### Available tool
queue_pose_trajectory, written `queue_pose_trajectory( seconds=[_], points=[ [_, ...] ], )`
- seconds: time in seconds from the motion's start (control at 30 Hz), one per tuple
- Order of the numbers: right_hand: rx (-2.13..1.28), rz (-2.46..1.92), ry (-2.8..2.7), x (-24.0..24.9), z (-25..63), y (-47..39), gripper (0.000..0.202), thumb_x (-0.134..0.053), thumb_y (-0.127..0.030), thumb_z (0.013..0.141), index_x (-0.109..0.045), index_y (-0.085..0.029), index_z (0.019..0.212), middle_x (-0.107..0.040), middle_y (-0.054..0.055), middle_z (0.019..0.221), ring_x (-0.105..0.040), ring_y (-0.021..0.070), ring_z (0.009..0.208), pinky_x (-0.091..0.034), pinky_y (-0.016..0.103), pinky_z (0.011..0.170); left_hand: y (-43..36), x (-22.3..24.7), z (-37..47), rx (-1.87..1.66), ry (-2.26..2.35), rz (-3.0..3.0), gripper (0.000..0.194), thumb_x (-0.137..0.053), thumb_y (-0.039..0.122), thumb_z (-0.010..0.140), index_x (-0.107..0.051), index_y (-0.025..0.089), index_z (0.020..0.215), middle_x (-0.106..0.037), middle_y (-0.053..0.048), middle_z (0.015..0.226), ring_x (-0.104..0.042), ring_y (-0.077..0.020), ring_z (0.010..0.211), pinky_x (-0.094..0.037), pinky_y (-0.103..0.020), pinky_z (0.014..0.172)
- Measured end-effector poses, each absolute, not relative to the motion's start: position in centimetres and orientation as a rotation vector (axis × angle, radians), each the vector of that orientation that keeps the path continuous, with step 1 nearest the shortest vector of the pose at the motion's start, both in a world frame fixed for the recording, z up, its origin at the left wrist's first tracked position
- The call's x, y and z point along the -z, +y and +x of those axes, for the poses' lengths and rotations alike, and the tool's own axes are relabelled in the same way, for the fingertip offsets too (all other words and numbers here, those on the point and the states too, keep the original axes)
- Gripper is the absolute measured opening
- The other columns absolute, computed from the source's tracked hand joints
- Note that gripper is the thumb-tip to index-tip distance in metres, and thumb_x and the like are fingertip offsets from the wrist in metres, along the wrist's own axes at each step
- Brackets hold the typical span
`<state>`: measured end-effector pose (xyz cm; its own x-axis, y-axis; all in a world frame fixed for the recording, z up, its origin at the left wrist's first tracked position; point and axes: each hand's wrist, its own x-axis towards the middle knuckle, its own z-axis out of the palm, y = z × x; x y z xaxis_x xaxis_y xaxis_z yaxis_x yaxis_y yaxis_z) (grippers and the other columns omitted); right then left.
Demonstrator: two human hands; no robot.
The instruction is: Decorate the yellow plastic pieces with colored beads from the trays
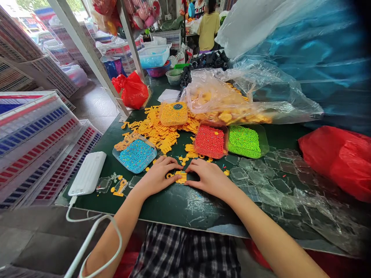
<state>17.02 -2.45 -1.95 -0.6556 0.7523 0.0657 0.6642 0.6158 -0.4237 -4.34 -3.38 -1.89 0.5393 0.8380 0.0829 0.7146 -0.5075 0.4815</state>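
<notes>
In front of me on the dark green tabletop, a small flat yellow plastic piece [181, 177] with a ring at its left end lies between my hands. My left hand [159, 174] grips its left side with curled fingers, the thumb on its face. At the right edge, the thumb and index finger of my right hand [209, 175] close on the same piece. Beyond them stand clear trays of blue beads [137, 155], red beads [209, 139], green beads [244, 141] and yellow beads [174, 114]. Loose yellow pieces [162, 133] are heaped among the trays.
A white power bank [87, 173] with a cable lies at the left edge. Clear plastic cases [257, 177] and a red bag [337, 158] cover the right side. Behind is a large clear bag [232, 102] of yellow pieces. A person [208, 29] is in the background.
</notes>
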Motion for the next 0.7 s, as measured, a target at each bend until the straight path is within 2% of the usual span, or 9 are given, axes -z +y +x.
queue_pose_trajectory(
  seconds=[0.2, 0.53, 0.7],
  points=[
    [-0.537, -1.164, -2.612, 1.7, 17.0, -2.5, 0.028, -0.074, -0.036, 0.079, -0.065, -0.016, 0.096, -0.066, 0.008, 0.099, -0.061, 0.0232, 0.096, -0.048, 0.033, 0.077, -3.5, 2.1, -3.9, -0.433, 1.299, 2.413, 0.035, -0.056, 0.043, 0.092, -0.061, 0.026, 0.123, -0.058, -0.007, 0.115, -0.050, -0.0244, 0.108, -0.042, -0.041, 0.099],
    [-0.472, -1.132, -2.634, 1.7, 16.8, -2.4, 0.028, -0.072, -0.038, 0.080, -0.064, -0.016, 0.095, -0.066, 0.008, 0.097, -0.062, 0.0227, 0.093, -0.047, 0.032, 0.074, -3.5, 1.5, -3.2, -0.614, 1.272, 2.462, 0.027, -0.052, 0.039, 0.095, -0.064, 0.024, 0.114, -0.062, -0.008, 0.112, -0.053, -0.0224, 0.105, -0.046, -0.039, 0.094],
    [-0.397, -1.126, -2.676, 1.4, 16.9, -2.6, 0.029, -0.072, -0.040, 0.080, -0.064, -0.016, 0.095, -0.066, 0.008, 0.097, -0.061, 0.0231, 0.092, -0.044, 0.032, 0.071, 0.3, -1.3, -3.6, -0.823, 1.334, 2.391, 0.025, -0.051, 0.040, 0.095, -0.066, 0.023, 0.103, -0.067, -0.006, 0.102, -0.059, -0.0207, 0.095, -0.048, -0.037, 0.087]
  ],
)
